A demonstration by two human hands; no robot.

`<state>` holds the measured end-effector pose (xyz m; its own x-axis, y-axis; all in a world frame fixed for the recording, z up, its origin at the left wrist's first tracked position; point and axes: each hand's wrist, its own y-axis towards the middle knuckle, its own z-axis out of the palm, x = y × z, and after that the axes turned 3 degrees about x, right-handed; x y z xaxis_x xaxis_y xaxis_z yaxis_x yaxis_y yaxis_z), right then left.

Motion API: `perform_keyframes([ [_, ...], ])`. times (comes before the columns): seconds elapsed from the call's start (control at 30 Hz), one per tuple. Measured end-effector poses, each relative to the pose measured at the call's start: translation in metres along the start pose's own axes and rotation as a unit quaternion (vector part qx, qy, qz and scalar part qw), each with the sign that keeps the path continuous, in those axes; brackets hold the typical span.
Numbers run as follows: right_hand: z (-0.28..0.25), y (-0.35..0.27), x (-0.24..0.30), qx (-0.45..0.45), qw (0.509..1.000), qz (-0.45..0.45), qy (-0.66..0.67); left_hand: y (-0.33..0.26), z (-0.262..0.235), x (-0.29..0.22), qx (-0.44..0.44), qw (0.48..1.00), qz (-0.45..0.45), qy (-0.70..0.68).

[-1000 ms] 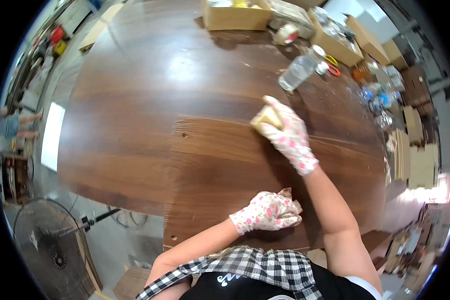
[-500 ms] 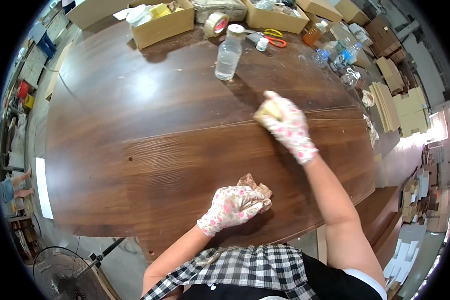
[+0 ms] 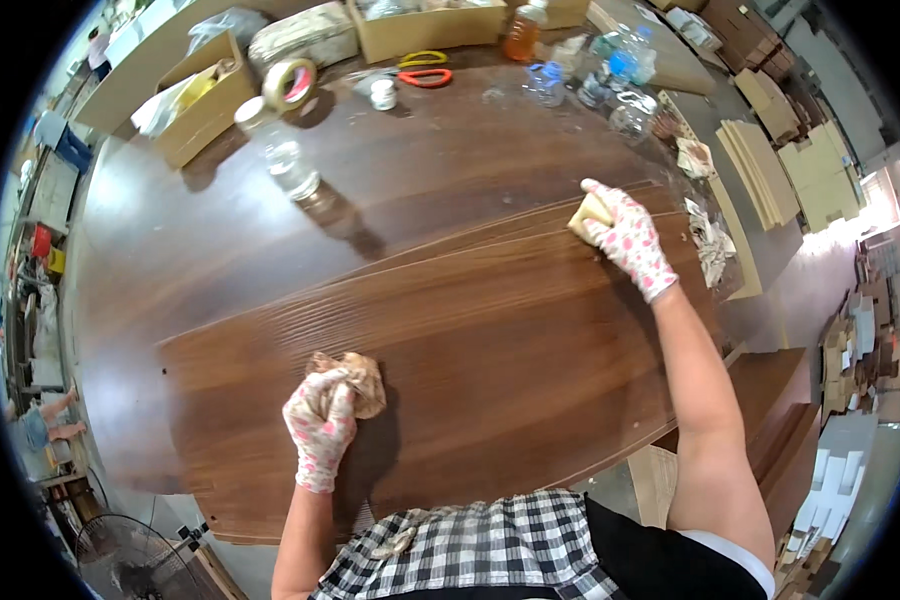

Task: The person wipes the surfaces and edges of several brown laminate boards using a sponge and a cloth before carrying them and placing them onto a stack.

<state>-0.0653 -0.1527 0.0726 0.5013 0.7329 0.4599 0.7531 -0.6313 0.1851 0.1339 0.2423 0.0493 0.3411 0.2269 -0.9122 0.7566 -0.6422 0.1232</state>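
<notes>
My left hand [image 3: 320,425], in a white glove with pink flowers, grips a crumpled, brown-stained rag [image 3: 365,385] over the left part of a dark brown wood-grain panel [image 3: 510,350]. In my right hand [image 3: 632,240], gloved alike, is a pale yellow sponge-like block [image 3: 590,213]. That hand is at the panel's far edge, toward its right end. Its palm side is hidden. The panel lies on a similarly brown table [image 3: 200,250], and a thin second board edge shows along its far side.
A clear bottle [image 3: 290,170] of liquid stands beyond the panel. Farther back are a tape roll [image 3: 290,84], a small white bottle [image 3: 383,95], scissors [image 3: 425,76], cardboard boxes [image 3: 210,110] and an amber bottle [image 3: 523,35]. Plastic bottles [image 3: 632,115] and used rags [image 3: 710,245] lie right. A fan [image 3: 135,560] stands lower left.
My left hand has moved left with the rag, its wrist now more upright. My right hand has gone right along the panel's far edge with the block. The whole view has turned, shifting the tabletop items left.
</notes>
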Motion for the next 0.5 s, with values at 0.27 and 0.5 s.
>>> perform_keyframes([
  [0.27,-0.106,-0.002,-0.183,0.001,0.924,0.143,-0.355,0.012,0.042,0.014,-0.058,0.996,-0.004,-0.068],
  [0.5,-0.078,-0.007,-0.165,-0.123,0.987,0.050,-0.094,0.020,0.058,0.002,-0.113,0.990,0.020,-0.079],
])
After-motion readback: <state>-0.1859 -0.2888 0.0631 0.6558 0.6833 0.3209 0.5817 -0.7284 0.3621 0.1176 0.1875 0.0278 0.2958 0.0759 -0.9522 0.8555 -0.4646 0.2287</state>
